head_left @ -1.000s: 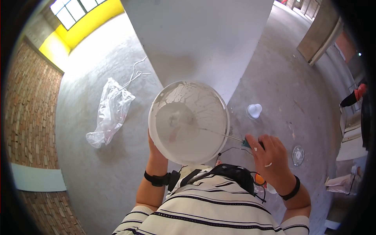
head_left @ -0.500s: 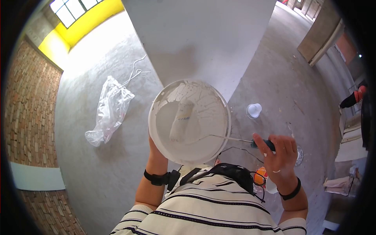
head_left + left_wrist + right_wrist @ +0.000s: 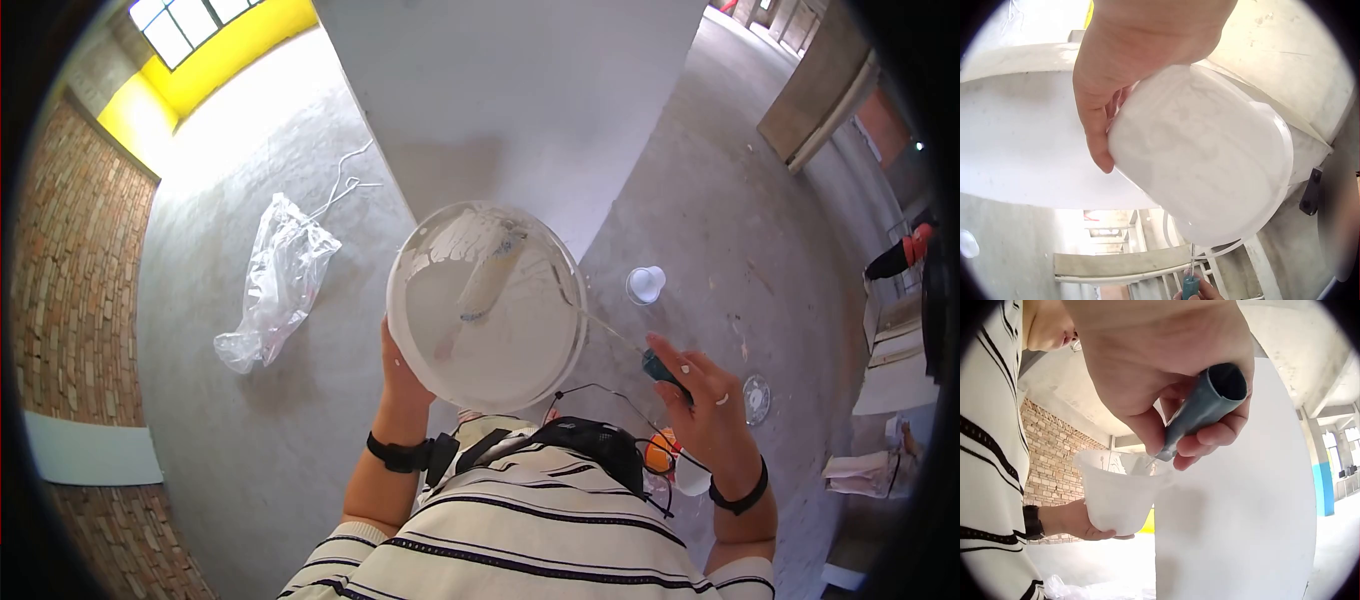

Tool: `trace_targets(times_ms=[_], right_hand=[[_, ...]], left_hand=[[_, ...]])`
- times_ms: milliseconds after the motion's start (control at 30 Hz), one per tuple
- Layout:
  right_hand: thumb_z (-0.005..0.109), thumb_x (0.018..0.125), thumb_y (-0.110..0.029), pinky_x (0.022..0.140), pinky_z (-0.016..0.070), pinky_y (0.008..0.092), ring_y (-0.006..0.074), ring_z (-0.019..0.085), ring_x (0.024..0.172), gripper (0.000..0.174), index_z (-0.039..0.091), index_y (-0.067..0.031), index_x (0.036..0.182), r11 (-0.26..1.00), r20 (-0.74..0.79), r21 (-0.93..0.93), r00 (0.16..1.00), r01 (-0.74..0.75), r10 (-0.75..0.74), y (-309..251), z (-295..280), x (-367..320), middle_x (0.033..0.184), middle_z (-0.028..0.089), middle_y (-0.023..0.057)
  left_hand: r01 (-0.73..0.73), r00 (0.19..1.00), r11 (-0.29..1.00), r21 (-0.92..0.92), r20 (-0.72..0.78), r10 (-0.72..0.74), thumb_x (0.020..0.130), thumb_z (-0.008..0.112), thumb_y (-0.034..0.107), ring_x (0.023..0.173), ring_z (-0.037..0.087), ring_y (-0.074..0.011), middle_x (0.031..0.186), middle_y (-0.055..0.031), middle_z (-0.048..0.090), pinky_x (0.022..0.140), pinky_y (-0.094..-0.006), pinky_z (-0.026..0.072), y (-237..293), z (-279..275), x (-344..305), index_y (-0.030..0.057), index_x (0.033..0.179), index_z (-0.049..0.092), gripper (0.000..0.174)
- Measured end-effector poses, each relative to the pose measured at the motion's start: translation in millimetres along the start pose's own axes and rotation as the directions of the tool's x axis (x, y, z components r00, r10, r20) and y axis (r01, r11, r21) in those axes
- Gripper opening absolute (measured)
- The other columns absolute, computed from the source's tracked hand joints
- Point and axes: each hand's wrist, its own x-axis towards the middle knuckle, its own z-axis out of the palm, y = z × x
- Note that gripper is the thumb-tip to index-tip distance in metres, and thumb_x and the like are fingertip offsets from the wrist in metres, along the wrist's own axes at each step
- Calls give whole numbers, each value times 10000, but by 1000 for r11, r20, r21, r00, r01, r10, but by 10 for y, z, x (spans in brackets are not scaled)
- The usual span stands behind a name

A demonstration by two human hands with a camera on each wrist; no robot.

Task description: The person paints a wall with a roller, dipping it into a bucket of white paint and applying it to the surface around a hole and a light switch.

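Note:
A white bucket (image 3: 487, 370) with pale paint inside is held up in front of the striped shirt. The left hand (image 3: 403, 375) supports it from the left side and below; in the left wrist view the fingers of the left hand (image 3: 1129, 81) curl against the bucket's underside (image 3: 1204, 150). Inside, a paint-coated roller (image 3: 492, 275) leans on the far inner wall. Its wire frame runs over the right rim to a teal handle (image 3: 666, 368), gripped by the right hand (image 3: 710, 415). The right wrist view shows fingers wrapped round the hollow handle (image 3: 1194, 419).
A white panel or wall (image 3: 510, 110) stands straight ahead. On the grey floor lie a clear plastic bag (image 3: 280, 285) at left, a white cup (image 3: 646, 284) and a clear round lid (image 3: 757, 400) at right. A brick wall (image 3: 85, 290) is far left; a red-and-black figure (image 3: 905, 250) is far right.
The roller has come up out of the paint and shifted towards the bucket's far right wall, turning as it moved. The right hand has moved slightly right and tilted the handle. The bucket moved little.

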Motion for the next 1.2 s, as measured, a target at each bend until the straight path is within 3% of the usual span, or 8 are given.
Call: trace_targets(times_ms=[133, 233, 300, 333, 467, 667, 733, 1200], right_hand=[[679, 819, -53, 536, 464, 349, 278, 582, 578, 476, 619, -139, 1283, 999, 143, 48, 990, 10, -17, -52, -100, -16, 750, 606, 109], [687, 832, -95, 527, 473, 352, 266, 583, 571, 463, 619, -146, 1287, 982, 268, -188, 963, 17, 35, -178, -108, -31, 715, 582, 96], [681, 845, -116, 520, 477, 350, 254, 581, 563, 449, 617, -134, 1289, 966, 265, -255, 964, 39, 31, -229, -31, -31, 700, 572, 87], [675, 857, -138, 512, 480, 348, 241, 579, 555, 438, 615, -121, 1291, 945, 265, -321, 964, 66, 23, -235, 4, -33, 686, 563, 77], [655, 841, -129, 481, 465, 328, 205, 572, 545, 446, 617, -84, 1283, 896, 260, -415, 964, 158, -50, -229, 68, -46, 687, 549, 71], [625, 778, -91, 463, 437, 283, 166, 531, 532, 553, 589, -78, 1329, 834, 323, -441, 926, 332, -197, -415, 24, -69, 704, 505, 61], [625, 783, -84, 467, 441, 281, 165, 518, 523, 556, 584, -78, 1337, 825, 297, -436, 923, 360, -246, -442, 19, -26, 693, 490, 54], [680, 856, -193, 464, 422, 313, 199, 520, 510, 446, 620, -107, 1289, 891, 316, -331, 926, 310, -205, -461, -220, 204, 668, 504, 65]], left_hand=[[-38, 999, 977, 211, -11, 42, 1012, 294, 440, 1255, 529, -269, 1397, -141, 514, 1008, -452, 475, 38, 123, -50, 45, 1426, 421, 587], [60, 994, 997, -52, 90, -55, 1009, 294, 478, 1274, 516, -265, 1409, -131, 509, 1049, -464, 428, -23, -6, -126, 48, 1422, 428, 611], [186, 960, 947, 263, -253, -119, 1000, 290, 517, 1286, 506, -260, 1417, -127, 504, 1057, -445, 409, -100, -22, -171, 56, 1434, 417, 646], [206, 954, 937, 281, -269, -129, 997, 296, 531, 1296, 497, -252, 1422, -117, 502, 1061, -426, 395, -124, -25, -176, 45, 1444, 396, 667], [237, 969, 922, 305, -141, -203, 975, 372, 533, 1262, 529, -257, 1385, -126, 534, 1060, -422, 412, -74, -48, -172, 11, 1425, 410, 690], [247, 968, 956, 155, -77, -238, 917, 398, 667, 1312, 475, -285, 1458, -147, 449, 1078, -449, 393, -67, 18, -186, 18, 1469, 339, 854], [324, 945, 929, -180, 15, -327, 918, 431, 645, 1304, 477, -303, 1441, -144, 464, 1068, -469, 419, -73, 166, -174, 35, 1469, 347, 826], [281, 958, 943, -180, -9, -288, 934, 446, 595, 1292, 488, -303, 1426, -143, 479, 1052, -475, 437, -288, 64, -314, 44, 1461, 363, 767]])
